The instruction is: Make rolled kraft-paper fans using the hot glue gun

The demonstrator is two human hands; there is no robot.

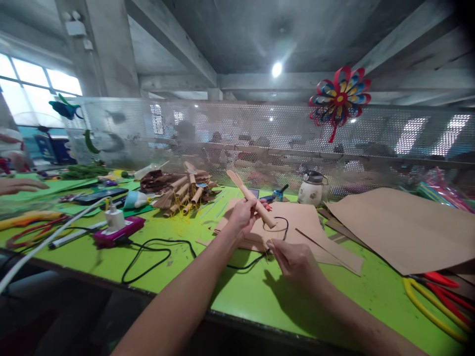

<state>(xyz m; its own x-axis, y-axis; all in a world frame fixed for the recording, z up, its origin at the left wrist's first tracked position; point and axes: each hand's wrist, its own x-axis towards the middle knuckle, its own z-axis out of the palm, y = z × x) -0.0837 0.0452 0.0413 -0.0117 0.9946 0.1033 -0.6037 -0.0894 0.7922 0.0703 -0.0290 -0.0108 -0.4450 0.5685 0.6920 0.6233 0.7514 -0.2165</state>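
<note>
My left hand (243, 216) is closed around a slim roll of brown paper (264, 214), held tilted above the table with its far end flaring out to the upper left. Just below the roll's near end, my right hand (297, 259) pinches a thin yellow string (265, 242). The string appears to run up to the roll, though its exact path is hard to make out. Under both hands lies a stack of brown paper sheets (302, 217). Several similar rolls with yellow strings (181, 193) are heaped to the left.
A black cable (159, 241) runs from a purple power strip (120, 231) across the green table (178, 269). Scissors with red and yellow handles (426, 301) lie at right, below a large brown sheet (404, 225). A white jar (311, 190) stands behind. Another person's hand (22, 186) shows at far left.
</note>
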